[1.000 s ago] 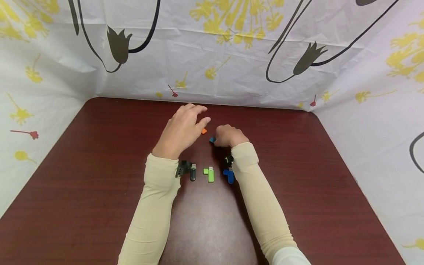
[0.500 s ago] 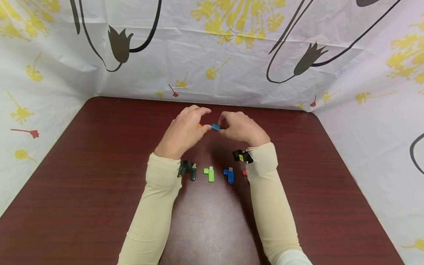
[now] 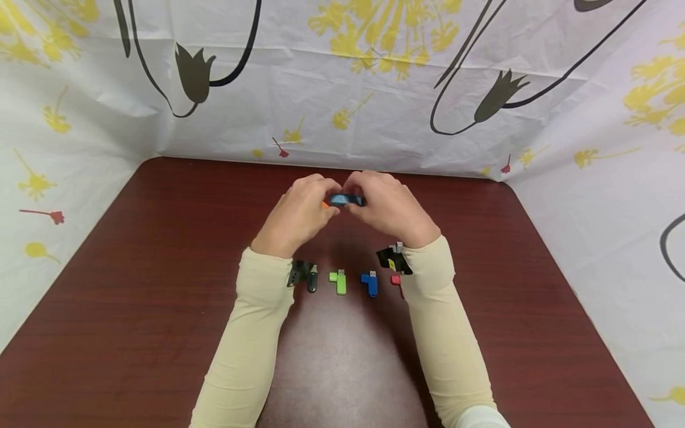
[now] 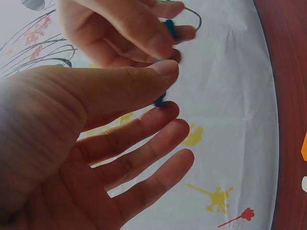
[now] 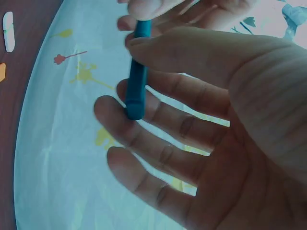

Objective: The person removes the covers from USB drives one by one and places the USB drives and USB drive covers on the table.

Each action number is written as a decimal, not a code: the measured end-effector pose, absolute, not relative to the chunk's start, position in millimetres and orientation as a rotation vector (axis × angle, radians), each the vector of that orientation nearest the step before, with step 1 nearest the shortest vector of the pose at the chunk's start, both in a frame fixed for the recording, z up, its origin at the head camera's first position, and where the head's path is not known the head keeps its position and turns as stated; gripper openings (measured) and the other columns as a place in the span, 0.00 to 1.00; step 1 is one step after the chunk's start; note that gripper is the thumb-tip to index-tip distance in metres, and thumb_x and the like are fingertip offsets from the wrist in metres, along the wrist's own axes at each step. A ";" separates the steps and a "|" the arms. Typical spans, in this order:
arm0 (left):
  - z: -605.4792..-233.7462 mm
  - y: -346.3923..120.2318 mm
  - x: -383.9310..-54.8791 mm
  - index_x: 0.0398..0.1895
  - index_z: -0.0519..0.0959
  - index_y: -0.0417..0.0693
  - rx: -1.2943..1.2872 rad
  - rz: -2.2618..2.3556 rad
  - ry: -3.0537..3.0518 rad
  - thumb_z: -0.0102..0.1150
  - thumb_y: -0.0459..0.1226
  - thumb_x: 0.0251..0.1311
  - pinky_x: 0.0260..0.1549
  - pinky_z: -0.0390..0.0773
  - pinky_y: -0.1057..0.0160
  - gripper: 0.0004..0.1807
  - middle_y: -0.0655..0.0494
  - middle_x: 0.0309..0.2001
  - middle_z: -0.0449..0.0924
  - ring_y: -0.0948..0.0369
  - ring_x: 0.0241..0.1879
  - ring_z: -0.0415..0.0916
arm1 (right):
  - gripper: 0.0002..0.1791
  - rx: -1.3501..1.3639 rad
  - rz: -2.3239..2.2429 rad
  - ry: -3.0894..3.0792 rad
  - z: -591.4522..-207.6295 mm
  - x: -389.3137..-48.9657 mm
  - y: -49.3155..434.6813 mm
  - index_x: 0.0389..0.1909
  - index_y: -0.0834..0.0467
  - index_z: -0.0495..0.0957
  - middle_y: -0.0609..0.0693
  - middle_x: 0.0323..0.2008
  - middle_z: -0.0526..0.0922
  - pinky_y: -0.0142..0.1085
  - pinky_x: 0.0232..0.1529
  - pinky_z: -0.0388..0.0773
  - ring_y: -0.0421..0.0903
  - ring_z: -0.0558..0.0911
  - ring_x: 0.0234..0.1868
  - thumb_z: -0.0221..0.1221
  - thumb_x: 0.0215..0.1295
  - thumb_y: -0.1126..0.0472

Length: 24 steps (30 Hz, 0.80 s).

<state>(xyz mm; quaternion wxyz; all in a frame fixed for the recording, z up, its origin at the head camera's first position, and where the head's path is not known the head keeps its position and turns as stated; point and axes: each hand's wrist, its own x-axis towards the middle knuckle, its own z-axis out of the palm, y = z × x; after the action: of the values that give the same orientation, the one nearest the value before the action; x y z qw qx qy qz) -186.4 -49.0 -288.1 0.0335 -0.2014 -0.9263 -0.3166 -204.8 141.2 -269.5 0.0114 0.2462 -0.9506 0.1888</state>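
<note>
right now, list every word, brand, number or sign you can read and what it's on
No readable text in any view.
Teal USB stick: no lettering visible.
Black USB stick, green USB stick, blue USB stick, partly hidden red USB stick: too small to tell whether any print is there.
Yellow patch at the right wrist: too small to read.
Floral backdrop: printed plants, no letters seen.

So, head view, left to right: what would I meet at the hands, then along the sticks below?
Up top: left hand, held stick, right hand. Below: dark stick, green stick, blue stick, red stick (partly hidden).
</note>
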 end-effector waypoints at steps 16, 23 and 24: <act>-288.1 -48.5 -188.5 0.54 0.89 0.38 -0.723 -0.973 -2.699 0.71 0.33 0.70 0.47 0.87 0.57 0.13 0.46 0.49 0.86 0.52 0.47 0.83 | 0.12 0.906 0.618 -2.778 -272.5 -195.5 152.6 0.52 0.58 0.84 0.52 0.47 0.85 0.46 0.50 0.83 0.51 0.83 0.44 0.70 0.72 0.63; -287.1 -48.6 -188.5 0.54 0.89 0.36 -0.749 -0.973 -2.702 0.71 0.33 0.70 0.47 0.87 0.58 0.13 0.45 0.50 0.88 0.52 0.47 0.85 | 0.12 0.951 0.642 -2.751 -271.4 -194.6 154.8 0.53 0.59 0.85 0.52 0.47 0.86 0.46 0.50 0.83 0.50 0.84 0.44 0.70 0.72 0.64; -287.3 -48.8 -188.7 0.54 0.89 0.36 -0.753 -0.971 -2.703 0.71 0.33 0.71 0.47 0.87 0.58 0.13 0.44 0.50 0.88 0.52 0.47 0.85 | 0.12 0.954 0.641 -2.750 -271.6 -194.9 154.9 0.53 0.59 0.86 0.52 0.47 0.86 0.46 0.50 0.83 0.50 0.84 0.45 0.70 0.72 0.64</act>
<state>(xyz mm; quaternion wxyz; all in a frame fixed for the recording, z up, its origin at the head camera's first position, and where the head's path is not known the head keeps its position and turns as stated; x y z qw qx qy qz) -188.7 -48.8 -287.3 0.0862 -0.2527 -0.9069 -0.3260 -194.9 154.9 -271.6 0.0803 0.3191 -0.9197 0.2142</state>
